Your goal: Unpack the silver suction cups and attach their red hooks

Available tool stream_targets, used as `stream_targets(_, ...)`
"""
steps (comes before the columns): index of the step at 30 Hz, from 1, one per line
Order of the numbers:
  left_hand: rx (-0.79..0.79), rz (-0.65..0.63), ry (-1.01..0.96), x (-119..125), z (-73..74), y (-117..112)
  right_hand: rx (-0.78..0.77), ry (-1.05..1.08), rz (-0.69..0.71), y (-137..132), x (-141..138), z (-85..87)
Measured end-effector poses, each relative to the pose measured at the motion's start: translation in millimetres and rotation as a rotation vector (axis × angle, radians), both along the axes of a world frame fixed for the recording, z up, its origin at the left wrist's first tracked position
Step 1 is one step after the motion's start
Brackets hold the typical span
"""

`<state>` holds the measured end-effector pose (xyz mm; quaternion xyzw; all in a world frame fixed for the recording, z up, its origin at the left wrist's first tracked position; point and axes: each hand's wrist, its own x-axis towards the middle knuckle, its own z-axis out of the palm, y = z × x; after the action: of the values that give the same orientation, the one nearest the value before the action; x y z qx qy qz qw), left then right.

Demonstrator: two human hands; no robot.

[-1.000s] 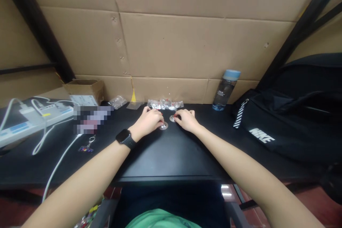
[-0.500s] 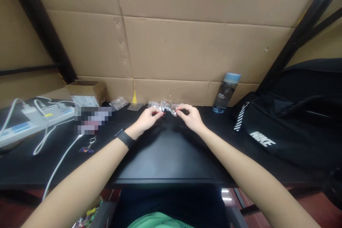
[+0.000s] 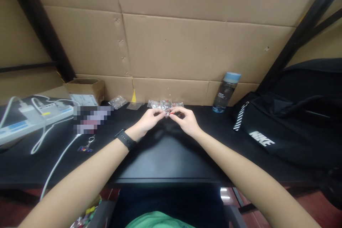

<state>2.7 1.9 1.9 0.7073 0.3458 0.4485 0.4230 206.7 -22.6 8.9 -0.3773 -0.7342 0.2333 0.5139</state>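
My left hand, with a black watch on its wrist, pinches a small piece at its fingertips. That piece looked black and red a moment ago; now the fingers mostly cover it. Facing it, my right hand is closed in a pinch on a small red piece. The fingertips of both hands nearly meet above the back of the black table. Just behind them lie several small clear plastic bags, whose contents are too small to tell.
On the left are a power strip with white cables, an open cardboard box and a keychain. A clear packet lies by the cardboard wall. On the right stand a water bottle and a black bag.
My right hand has moved left, bringing its red piece up to my left fingertips. The left hand has turned slightly and its black-and-red piece is now mostly hidden.
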Motion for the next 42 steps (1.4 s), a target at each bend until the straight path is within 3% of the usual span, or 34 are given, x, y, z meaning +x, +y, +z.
stream_targets(5, 0.041, 0.018, 0.101, 0, 1.2, -1, -0.164, 0.155, 0.140, 3, 0, -5.0)
stream_targets(12, 0.102, 0.083, 0.205, -2, -0.6, 1, -0.371, 0.238, 0.203, 2, -2, -11.4)
stream_targets(19, 0.130, 0.107, 0.266, -2, 1.3, 1, -0.473, 0.273, 0.255, 1, 0, -7.7)
stream_targets(25, 0.161, 0.114, 0.254, -4, -0.7, 4, -0.425, 0.178, 0.283, -1, 4, -7.0)
stream_targets(35, 0.158, 0.041, 0.186, -3, 3.0, 5, -0.250, 0.104, 0.183, -4, 1, -2.6)
stream_targets(39, 0.189, 0.169, 0.226, -24, 12.2, 15, -0.233, 0.079, 0.159, 3, 6, -5.3)
stream_targets(42, 0.279, 0.345, 0.513, -49, 10.9, 23, -0.226, 0.052, 0.107, 10, 11, -9.0)
